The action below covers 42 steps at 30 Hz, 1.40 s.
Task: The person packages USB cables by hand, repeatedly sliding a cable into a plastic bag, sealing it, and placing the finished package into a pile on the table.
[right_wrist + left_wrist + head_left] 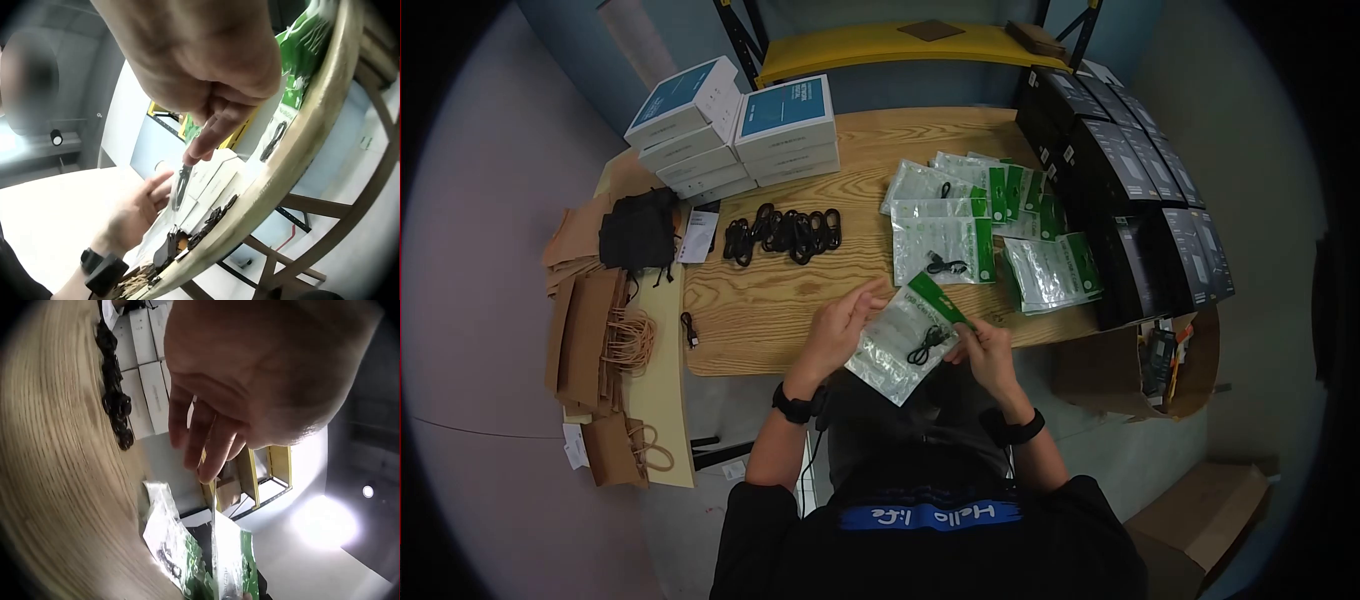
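A clear plastic pouch (892, 345) with a green top strip is held up in front of the body, over the table's front edge. Through its clear side shows a coiled black cable (926, 345). My right hand (988, 355) pinches the pouch near its green end, thumb on the near face. At the pouch's opposite edge is my left hand (837, 328), fingers extended alongside it. In the left wrist view the fingertips (211, 472) of that hand come right at the pouch's upper edge. Similar pouches (940, 240) lie on the table just beyond, some showing black cables.
Coiled black cables (785, 234) lie mid-table, one more cable (690, 330) near the left front. White boxes (785, 125) are stacked at back left, black boxes (1115, 170) along the right. Paper bags (585, 335) and a black cloth pouch (640, 232) sit left. An open carton (1100, 375) stands below right.
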{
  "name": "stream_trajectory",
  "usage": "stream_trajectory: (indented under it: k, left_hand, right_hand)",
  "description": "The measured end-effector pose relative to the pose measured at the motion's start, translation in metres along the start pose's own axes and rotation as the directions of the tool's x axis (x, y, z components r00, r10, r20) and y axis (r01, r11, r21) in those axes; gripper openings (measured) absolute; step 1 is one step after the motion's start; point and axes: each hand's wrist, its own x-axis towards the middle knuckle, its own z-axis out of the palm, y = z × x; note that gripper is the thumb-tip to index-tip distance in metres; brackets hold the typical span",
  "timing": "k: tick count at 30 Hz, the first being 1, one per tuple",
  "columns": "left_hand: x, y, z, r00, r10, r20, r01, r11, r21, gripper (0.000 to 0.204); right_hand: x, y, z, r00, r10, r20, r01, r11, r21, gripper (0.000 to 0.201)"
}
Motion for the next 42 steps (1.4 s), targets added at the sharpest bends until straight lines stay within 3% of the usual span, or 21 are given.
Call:
stream_trajectory:
  k: [2, 4, 5, 6, 7, 9, 10, 12, 17, 19, 21, 23, 25, 27, 29, 32, 33, 36, 38, 39, 42]
  left_hand:
    - [-0.008, 0.004, -0.031, 0.99, -0.083, -0.116, 0.084, 0.996, 0.01, 0.037]
    - [-0.018, -0.026, -0.057, 0.954, -0.092, -0.286, 0.123, 0.988, 0.091, 0.037]
    - [-0.025, -0.033, -0.074, 0.928, -0.148, -0.342, 0.243, 0.936, 0.255, 0.039]
    - [-0.032, -0.039, -0.091, 0.894, -0.186, -0.408, 0.359, 0.842, 0.403, 0.041]
    - [-0.041, -0.05, -0.106, 0.899, -0.178, -0.399, 0.35, 0.841, 0.412, 0.041]
    - [-0.059, -0.076, -0.128, 0.812, -0.24, -0.533, 0.561, 0.575, 0.596, 0.046]
    - [-0.067, -0.086, -0.132, 0.815, -0.234, -0.53, 0.557, 0.572, 0.602, 0.046]
    - [-0.081, -0.104, -0.138, 0.724, -0.301, -0.621, 0.684, 0.426, 0.592, 0.048]
    - [-0.093, -0.122, -0.139, 0.743, -0.315, -0.59, 0.664, 0.459, 0.591, 0.048]
    - [-0.092, -0.123, -0.136, 0.738, -0.32, -0.594, 0.664, 0.501, 0.555, 0.047]
    - [-0.093, -0.13, -0.146, 0.707, -0.263, -0.657, 0.685, 0.486, 0.543, 0.042]
    - [-0.094, -0.133, -0.149, 0.705, -0.231, -0.67, 0.676, 0.505, 0.537, 0.037]
    - [-0.097, -0.133, -0.151, 0.67, -0.137, -0.73, 0.701, 0.441, 0.561, 0.036]
    - [-0.098, -0.133, -0.154, 0.664, -0.183, -0.725, 0.721, 0.417, 0.554, 0.033]
    - [-0.099, -0.132, -0.155, 0.65, -0.226, -0.725, 0.743, 0.387, 0.546, 0.03]
    - [-0.101, -0.131, -0.156, 0.649, -0.294, -0.702, 0.739, 0.462, 0.49, 0.023]
    - [-0.102, -0.134, -0.153, 0.689, -0.272, -0.672, 0.695, 0.514, 0.503, 0.021]
    - [-0.105, -0.132, -0.147, 0.734, -0.237, -0.636, 0.632, 0.579, 0.514, 0.016]
    - [-0.103, -0.125, -0.138, 0.746, -0.223, -0.628, 0.614, 0.597, 0.516, 0.014]
    - [-0.102, -0.122, -0.135, 0.771, -0.25, -0.586, 0.57, 0.681, 0.46, 0.013]
    - [-0.091, -0.102, -0.11, 0.818, -0.234, -0.525, 0.446, 0.835, 0.322, 0.011]
  right_hand:
    - [0.009, -0.001, -0.006, 0.985, 0.092, -0.143, -0.044, 0.95, 0.31, 0.023]
    - [0.026, 0.0, -0.015, 0.973, 0.085, -0.214, 0.006, 0.919, 0.394, 0.027]
    - [0.034, -0.001, -0.018, 0.961, 0.113, -0.252, 0.014, 0.892, 0.452, 0.028]
    - [0.041, -0.002, -0.024, 0.965, 0.099, -0.241, 0.024, 0.887, 0.461, 0.03]
    - [0.05, -0.004, -0.026, 0.963, 0.1, -0.251, 0.03, 0.883, 0.468, 0.03]
    - [0.067, -0.009, -0.025, 0.956, 0.075, -0.283, 0.086, 0.851, 0.517, 0.037]
    - [0.073, -0.005, -0.022, 0.95, 0.071, -0.304, 0.106, 0.842, 0.528, 0.055]
    - [0.078, 0.012, -0.012, 0.936, 0.011, -0.352, 0.149, 0.893, 0.425, 0.062]
    - [0.051, 0.023, 0.004, 0.922, -0.168, -0.35, 0.158, 0.986, -0.058, 0.072]
    - [0.035, 0.01, 0.003, 0.91, -0.141, -0.391, 0.15, 0.989, -0.005, 0.06]
    - [0.022, 0.001, -0.006, 0.906, -0.248, -0.343, 0.203, 0.966, -0.161, 0.039]
    - [0.01, -0.014, -0.018, 0.902, -0.195, -0.385, 0.134, 0.975, -0.179, 0.025]
    - [0.004, -0.017, -0.035, 0.729, -0.557, -0.398, 0.092, 0.656, -0.75, 0.026]
    - [0.007, -0.019, -0.046, 0.701, -0.56, -0.442, -0.002, 0.618, -0.786, 0.028]
    - [0.012, -0.008, -0.056, 0.651, -0.631, -0.422, -0.171, 0.419, -0.892, 0.022]
    - [0.012, 0.01, -0.063, 0.692, -0.551, -0.467, -0.15, 0.523, -0.839, 0.015]
    - [0.012, 0.009, -0.063, 0.696, -0.551, -0.461, -0.142, 0.524, -0.84, 0.015]
    - [0.011, -0.005, -0.059, 0.625, -0.63, -0.46, -0.128, 0.499, -0.857, 0.008]
    - [0.006, -0.024, -0.048, 0.469, -0.807, -0.358, -0.03, 0.39, -0.92, 0.009]
    - [0.003, -0.033, -0.04, 0.44, -0.849, -0.291, 0.038, 0.342, -0.939, 0.013]
    - [-0.009, -0.04, 0.001, 0.535, -0.826, -0.178, 0.272, 0.367, -0.889, 0.015]
